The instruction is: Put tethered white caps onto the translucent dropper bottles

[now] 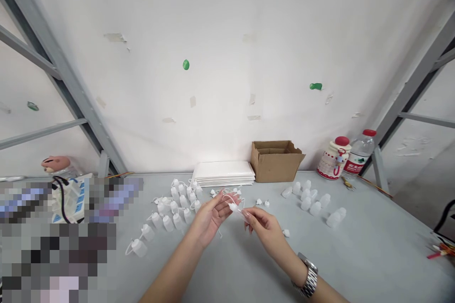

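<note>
My right hand [265, 229] pinches a small translucent squeeze bottle [239, 212] between thumb and fingers, tilted with its white cap toward the left. My left hand [211, 218] is palm up with fingers stretched out beside the cap; whether they touch it I cannot tell. A thin white tube loops near the left fingertips. Left of my hands stand several capped bottles [168, 222] in loose rows, many with looped tubes. On the right sit several uncapped translucent bottles [315, 209]. Loose white caps [259, 201] lie beyond and beside my right hand.
Against the wall are a stack of white flat packs [223, 173] and a cardboard box [277, 168]. A red-lidded jug [332, 161] and a plastic water bottle [360, 154] stand at back right. A power strip [73, 199] is on the left of the grey table [234, 274].
</note>
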`<state>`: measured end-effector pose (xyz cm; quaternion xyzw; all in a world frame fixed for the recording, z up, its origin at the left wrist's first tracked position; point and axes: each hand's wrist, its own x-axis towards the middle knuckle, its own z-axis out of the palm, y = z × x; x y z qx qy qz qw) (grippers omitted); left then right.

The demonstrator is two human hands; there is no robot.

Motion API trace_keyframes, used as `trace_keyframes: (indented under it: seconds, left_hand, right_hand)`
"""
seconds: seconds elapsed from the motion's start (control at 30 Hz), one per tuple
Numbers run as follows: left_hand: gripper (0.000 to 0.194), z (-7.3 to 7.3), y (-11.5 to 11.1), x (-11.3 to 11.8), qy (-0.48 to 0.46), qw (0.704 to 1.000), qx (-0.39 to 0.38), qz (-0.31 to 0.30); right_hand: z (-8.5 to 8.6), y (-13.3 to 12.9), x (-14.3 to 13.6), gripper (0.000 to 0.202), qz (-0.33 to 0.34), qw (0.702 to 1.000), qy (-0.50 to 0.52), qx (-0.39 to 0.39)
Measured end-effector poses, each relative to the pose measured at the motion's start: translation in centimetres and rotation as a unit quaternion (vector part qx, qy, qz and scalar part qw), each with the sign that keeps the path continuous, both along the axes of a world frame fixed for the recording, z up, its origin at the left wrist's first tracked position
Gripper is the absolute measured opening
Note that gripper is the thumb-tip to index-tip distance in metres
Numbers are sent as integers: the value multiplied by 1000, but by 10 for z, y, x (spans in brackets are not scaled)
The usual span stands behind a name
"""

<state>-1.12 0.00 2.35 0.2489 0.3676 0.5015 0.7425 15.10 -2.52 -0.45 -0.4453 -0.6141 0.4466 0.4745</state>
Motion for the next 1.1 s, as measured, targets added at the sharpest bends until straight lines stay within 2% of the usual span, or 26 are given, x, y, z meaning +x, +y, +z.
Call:
trace_keyframes:
  seconds: [0.2, 0.43, 0.67, 1.1]
  left_hand:
    - [22, -3, -1, 3, 2, 1000, -1, -9]
    - [27, -3, -3, 5, 14, 998, 47, -33]
    - [24, -3, -3, 5, 3, 999, 31, -24]
    - [26, -3, -3, 4, 11, 998, 50, -34]
  right_hand:
    - [3, -2, 1, 36, -14, 999, -30, 8]
    - [4, -4, 0, 34, -11, 999, -27, 14]
    - [2, -3, 0, 36, -11, 999, -27, 14]
    - [0, -3, -1, 36, -15, 1000, -20, 10]
